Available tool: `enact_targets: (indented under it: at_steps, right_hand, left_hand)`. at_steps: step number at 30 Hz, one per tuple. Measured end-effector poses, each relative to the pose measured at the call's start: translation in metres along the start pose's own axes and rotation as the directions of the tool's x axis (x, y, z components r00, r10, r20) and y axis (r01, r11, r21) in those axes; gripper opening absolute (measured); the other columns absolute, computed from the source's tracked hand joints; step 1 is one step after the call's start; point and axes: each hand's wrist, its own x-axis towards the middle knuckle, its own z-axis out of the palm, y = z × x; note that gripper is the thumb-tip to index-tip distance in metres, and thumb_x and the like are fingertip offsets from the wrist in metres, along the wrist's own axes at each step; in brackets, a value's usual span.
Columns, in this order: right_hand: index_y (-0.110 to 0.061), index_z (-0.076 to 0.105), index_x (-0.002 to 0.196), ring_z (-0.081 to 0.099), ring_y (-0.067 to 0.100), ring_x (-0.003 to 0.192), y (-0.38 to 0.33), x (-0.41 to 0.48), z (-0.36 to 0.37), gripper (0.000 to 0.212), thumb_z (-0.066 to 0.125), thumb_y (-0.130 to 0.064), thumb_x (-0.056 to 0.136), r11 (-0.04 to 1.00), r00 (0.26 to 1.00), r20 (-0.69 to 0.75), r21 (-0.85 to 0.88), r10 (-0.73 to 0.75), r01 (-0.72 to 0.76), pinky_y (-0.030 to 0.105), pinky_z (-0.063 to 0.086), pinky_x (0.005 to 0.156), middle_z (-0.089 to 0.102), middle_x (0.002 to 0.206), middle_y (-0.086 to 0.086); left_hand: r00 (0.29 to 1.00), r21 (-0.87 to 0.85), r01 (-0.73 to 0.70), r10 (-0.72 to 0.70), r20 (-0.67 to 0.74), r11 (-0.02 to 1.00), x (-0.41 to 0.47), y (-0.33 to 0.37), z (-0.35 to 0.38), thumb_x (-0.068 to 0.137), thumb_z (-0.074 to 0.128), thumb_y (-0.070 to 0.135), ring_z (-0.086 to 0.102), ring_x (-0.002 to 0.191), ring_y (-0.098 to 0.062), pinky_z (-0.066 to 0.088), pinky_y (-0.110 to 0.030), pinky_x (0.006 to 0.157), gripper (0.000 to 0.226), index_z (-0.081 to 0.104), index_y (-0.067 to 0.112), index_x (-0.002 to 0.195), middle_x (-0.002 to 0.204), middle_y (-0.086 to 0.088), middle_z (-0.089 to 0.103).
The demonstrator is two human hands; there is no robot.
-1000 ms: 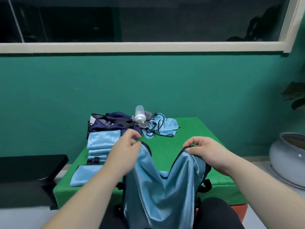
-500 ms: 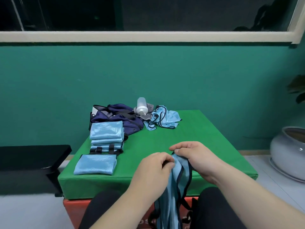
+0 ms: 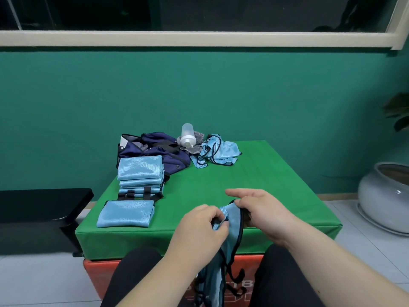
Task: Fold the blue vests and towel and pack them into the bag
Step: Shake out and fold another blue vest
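The two hands have come close together, and the blue vest point(image 3: 232, 220) that was spread wide between them a moment ago is now bunched into a thin strip. The vest is over the front edge of the desk point(image 3: 243, 178), near the middle. It hangs down from the hands between the person's knees.

The left hand point(image 3: 199, 227) has its fingers curled, and they pinch the top of the vest. The right hand point(image 3: 263, 209) holds the vest's black edge with its thumb and lower fingers. Its first finger sticks out straight.

Near the front left corner of the desk lies a folded blue piece point(image 3: 126, 213), flat and alone. Just behind it, along the left edge, sits a pile of folded vests point(image 3: 140, 171). Behind the pile, at the back left corner, is the dark blue bag point(image 3: 155, 147), and it is open. A white bottle point(image 3: 187, 136) lies beside the bag on a grey cloth point(image 3: 199, 136). A crumpled blue vest point(image 3: 219, 151) lies at the back edge, just right of the bottle.

The desk has a green top and rests on an orange box point(image 3: 97, 271). A black bench point(image 3: 39, 207) stands to the left. A big grey pot point(image 3: 385, 196) sits on the floor to the right. Behind it all is a green wall point(image 3: 199, 89).
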Motion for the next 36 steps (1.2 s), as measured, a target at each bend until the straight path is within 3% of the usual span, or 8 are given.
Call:
enact_targets:
  at_steps: [6, 9, 11, 14, 17, 20, 31, 36]
  right_hand:
    - [-0.018, 0.060, 0.132, 0.049, 0.011, 0.054, 0.007, -0.004, 0.001, 0.045, 0.042, 0.003, 0.097, 0.996, 1.000, 0.020, -0.086, -0.020, 0.022, 0.025, 0.050, 0.061, 0.046, 0.054, -0.005]
    - [-0.023, 0.053, 0.139, 0.050, 0.010, 0.062, 0.011, -0.007, 0.001, 0.048, 0.045, 0.001, 0.097, 0.982, 0.999, 0.020, -0.184, -0.045, 0.047, 0.021, 0.045, 0.063, 0.058, 0.061, -0.013]
    - [-0.027, 0.047, 0.145, 0.047, 0.015, 0.078, 0.011, -0.009, 0.004, 0.055, 0.051, -0.005, 0.095, 0.957, 0.998, 0.012, -0.282, -0.063, 0.064, 0.028, 0.043, 0.070, 0.065, 0.080, -0.008]
    - [-0.028, 0.033, 0.154, 0.045, 0.019, 0.083, 0.014, -0.011, 0.010, 0.079, 0.056, -0.016, 0.080, 0.971, 0.998, 0.057, -0.237, -0.025, 0.038, 0.048, 0.046, 0.078, 0.056, 0.087, 0.020]
    - [-0.026, 0.016, 0.157, 0.040, 0.011, 0.065, 0.024, -0.010, 0.012, 0.080, 0.045, 0.008, 0.091, 0.970, 0.995, 0.098, -0.240, -0.025, 0.048, 0.028, 0.032, 0.059, 0.055, 0.067, -0.007]
    - [-0.025, 0.004, 0.158, 0.038, 0.018, 0.070, 0.030, -0.014, 0.014, 0.085, 0.040, 0.014, 0.092, 0.973, 0.991, 0.127, -0.223, -0.037, 0.064, 0.032, 0.029, 0.065, 0.060, 0.072, -0.010]
    - [-0.020, -0.006, 0.158, 0.043, 0.022, 0.086, 0.043, -0.012, 0.016, 0.121, 0.069, -0.025, 0.063, 0.995, 0.987, 0.159, -0.100, -0.010, 0.026, 0.036, 0.031, 0.082, 0.051, 0.091, 0.014]
    - [-0.031, -0.003, 0.158, 0.051, 0.021, 0.088, 0.052, -0.010, 0.018, 0.114, 0.066, -0.050, 0.069, 0.982, 0.991, 0.130, -0.182, -0.032, 0.056, 0.040, 0.037, 0.084, 0.058, 0.094, 0.012]
  left_hand:
    - [0.994, -0.136, -0.011, -0.004, -0.106, 0.991, -0.005, -0.003, -0.001, 0.090, 0.066, 0.032, 0.056, 0.085, -0.003, 0.042, -0.016, 0.070, 0.013, 0.067, 0.027, 0.078, 0.078, 0.013, 0.063]
    - [0.990, -0.165, -0.046, 0.023, -0.137, 0.985, -0.009, -0.003, 0.001, 0.092, 0.066, 0.032, 0.056, 0.090, -0.001, 0.039, -0.012, 0.072, 0.011, 0.070, 0.028, 0.082, 0.081, 0.017, 0.063]
    - [0.988, -0.204, -0.045, 0.013, -0.155, 0.978, -0.011, -0.004, 0.002, 0.092, 0.066, 0.031, 0.056, 0.090, 0.000, 0.037, -0.009, 0.070, 0.009, 0.071, 0.029, 0.084, 0.082, 0.018, 0.063]
    - [0.994, -0.218, -0.051, 0.028, -0.110, 0.975, -0.016, -0.005, 0.007, 0.092, 0.066, 0.029, 0.056, 0.093, 0.000, 0.039, -0.009, 0.073, 0.007, 0.072, 0.030, 0.088, 0.086, 0.019, 0.063]
    - [0.995, -0.242, -0.046, 0.024, -0.094, 0.969, -0.020, -0.007, 0.013, 0.092, 0.066, 0.026, 0.057, 0.095, -0.001, 0.039, -0.008, 0.075, 0.008, 0.072, 0.030, 0.090, 0.092, 0.021, 0.062]
    - [0.995, -0.272, -0.050, 0.024, -0.095, 0.961, -0.024, -0.009, 0.015, 0.092, 0.067, 0.023, 0.058, 0.096, -0.003, 0.040, -0.009, 0.075, 0.011, 0.071, 0.031, 0.087, 0.094, 0.021, 0.063]
    - [0.999, -0.248, -0.024, 0.014, -0.041, 0.968, -0.027, -0.016, 0.021, 0.094, 0.061, 0.016, 0.056, 0.098, 0.005, 0.038, -0.006, 0.076, 0.021, 0.067, 0.036, 0.093, 0.099, 0.028, 0.060]
    - [0.998, -0.254, 0.054, -0.059, -0.011, 0.966, -0.025, -0.017, 0.019, 0.088, 0.070, 0.023, 0.056, 0.091, 0.008, 0.038, -0.007, 0.071, 0.025, 0.058, 0.045, 0.085, 0.090, 0.025, 0.063]
